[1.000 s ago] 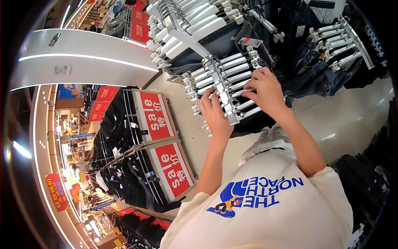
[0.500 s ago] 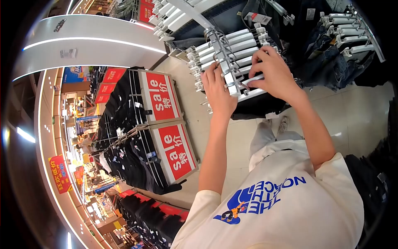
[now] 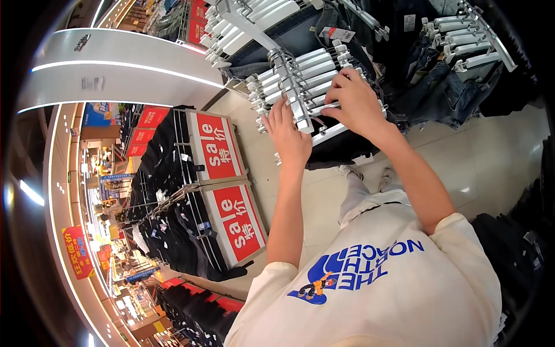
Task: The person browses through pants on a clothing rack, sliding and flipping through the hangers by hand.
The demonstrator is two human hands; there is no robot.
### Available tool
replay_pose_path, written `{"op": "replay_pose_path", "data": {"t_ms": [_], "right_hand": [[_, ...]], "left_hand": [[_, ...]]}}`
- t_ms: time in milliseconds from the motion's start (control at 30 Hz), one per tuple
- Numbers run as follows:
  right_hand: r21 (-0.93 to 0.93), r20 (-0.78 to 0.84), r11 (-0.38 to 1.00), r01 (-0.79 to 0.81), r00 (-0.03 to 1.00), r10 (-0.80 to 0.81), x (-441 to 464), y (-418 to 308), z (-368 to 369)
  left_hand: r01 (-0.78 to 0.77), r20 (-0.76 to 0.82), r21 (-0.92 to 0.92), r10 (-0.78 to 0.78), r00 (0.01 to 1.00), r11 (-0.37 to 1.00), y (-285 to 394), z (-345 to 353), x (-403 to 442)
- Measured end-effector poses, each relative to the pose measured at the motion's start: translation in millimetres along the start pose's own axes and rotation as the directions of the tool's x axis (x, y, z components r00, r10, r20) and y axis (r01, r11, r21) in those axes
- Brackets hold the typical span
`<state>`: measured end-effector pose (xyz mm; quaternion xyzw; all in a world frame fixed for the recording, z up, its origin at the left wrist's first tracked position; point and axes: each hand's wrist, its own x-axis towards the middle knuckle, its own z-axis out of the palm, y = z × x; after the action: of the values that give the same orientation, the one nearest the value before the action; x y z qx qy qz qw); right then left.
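A row of white clip hangers [image 3: 319, 69] hangs from a metal display arm [image 3: 291, 87] at the upper middle of the head view. My left hand [image 3: 289, 136] is left of the arm's front end, its fingers curled over a front hanger. To the right of the arm, my right hand [image 3: 357, 107] grips a front hanger between thumb and fingers; part of that hanger is hidden. Black garments [image 3: 335, 151] hang below the hangers, close to my wrists.
More hangers with jeans [image 3: 448, 92] hang on another arm at the right. Dark clothes on a rack with red sale signs [image 3: 218, 147] stand to the left. Tiled floor [image 3: 289, 202] lies between that rack and me. Dark clothing [image 3: 509, 243] is at the lower right.
The view has shifted, so the hangers and both hands appear slightly lower and farther left. Both hands keep nearly the same place on the hangers. My feet have shifted a little.
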<state>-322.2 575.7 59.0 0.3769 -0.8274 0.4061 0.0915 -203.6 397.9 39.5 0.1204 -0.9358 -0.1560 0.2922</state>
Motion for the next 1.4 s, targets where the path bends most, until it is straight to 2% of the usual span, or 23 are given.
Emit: {"op": "replay_pose_path", "data": {"t_ms": [133, 233, 467, 567, 633, 733, 800, 1000, 1033, 1133, 1167, 1200, 1267, 1300, 1400], "right_hand": [[0.033, 0.041, 0.998, 0.048, 0.998, -0.049, 0.8, 7.2, 2.2], [-0.040, -0.095, 0.992, 0.121, 0.988, -0.124, -5.8, 5.8, 9.7], [-0.070, -0.144, 0.990, 0.120, 0.981, -0.129, -7.7, -0.6, 10.9], [-0.107, -0.207, 0.987, 0.121, 0.968, -0.142, -2.3, -0.2, 12.6], [-0.071, -0.223, 0.993, 0.090, 0.969, -0.104, 1.5, 0.3, 12.2], [-0.067, -0.270, 0.992, 0.107, 0.955, -0.121, 4.5, -5.6, 5.5], [-0.090, -0.287, 0.987, 0.131, 0.946, -0.152, 1.6, -7.5, 3.9], [-0.058, -0.215, 0.997, 0.051, 0.975, -0.062, -5.3, -7.8, 4.8], [-0.046, -0.215, 0.997, 0.066, 0.974, -0.074, -5.6, -6.8, 6.1], [-0.021, -0.174, 0.997, 0.075, 0.982, -0.077, -6.9, -2.0, 3.2], [0.016, -0.136, 0.998, 0.065, 0.989, -0.063, -7.5, -0.8, 2.6], [0.053, -0.097, 0.997, 0.054, 0.994, -0.049, -8.5, 0.2, 2.0], [0.069, -0.082, 0.995, 0.077, 0.994, -0.071, -11.2, 0.1, -2.6], [0.081, -0.067, 0.991, 0.105, 0.993, -0.099, -12.2, -0.2, -6.0], [0.090, -0.023, 0.991, 0.096, 0.995, -0.094, -17.3, -1.1, -18.2]], "left_hand": [[-0.013, -0.004, 0.023, 0.013, 1.000, 1.000, -0.9, -2.6, 3.0], [-0.016, -0.038, 0.034, 0.017, 0.999, 0.999, -3.0, 4.0, 3.7], [-0.012, -0.022, 0.096, 0.014, 1.000, 0.995, -1.6, -2.0, 2.7], [-0.035, -0.083, 0.127, 0.046, 0.996, 0.991, 0.2, 0.7, 10.3], [-0.099, -0.173, 0.127, 0.121, 0.977, 0.987, -6.1, 6.5, 19.5], [-0.097, -0.162, 0.037, 0.101, 0.982, 0.995, 8.3, -2.1, 36.5], [-0.095, -0.199, 0.051, 0.103, 0.974, 0.994, 0.5, 3.1, 37.2], [-0.099, -0.068, -0.042, 0.096, 0.993, 0.994, -11.4, -2.4, 42.6], [0.059, -0.039, -0.186, -0.068, 0.997, 0.981, -32.4, 5.8, 48.6], [0.108, -0.017, -0.253, -0.116, 0.993, 0.961, -19.9, -16.6, 79.9], [-0.002, -0.010, -0.194, 0.000, 1.000, 0.981, -32.2, -19.6, 90.9], [-0.004, -0.005, -0.193, 0.003, 1.000, 0.981, -37.4, -21.1, 102.1], [-0.036, 0.114, -0.172, 0.057, 0.992, 0.984, -45.8, -20.8, 120.2], [0.018, 0.169, -0.236, 0.023, 0.985, 0.972, -50.9, -18.3, 127.7], [-0.037, 0.207, -0.188, 0.077, 0.975, 0.982, -60.7, -6.4, 144.6]]}}
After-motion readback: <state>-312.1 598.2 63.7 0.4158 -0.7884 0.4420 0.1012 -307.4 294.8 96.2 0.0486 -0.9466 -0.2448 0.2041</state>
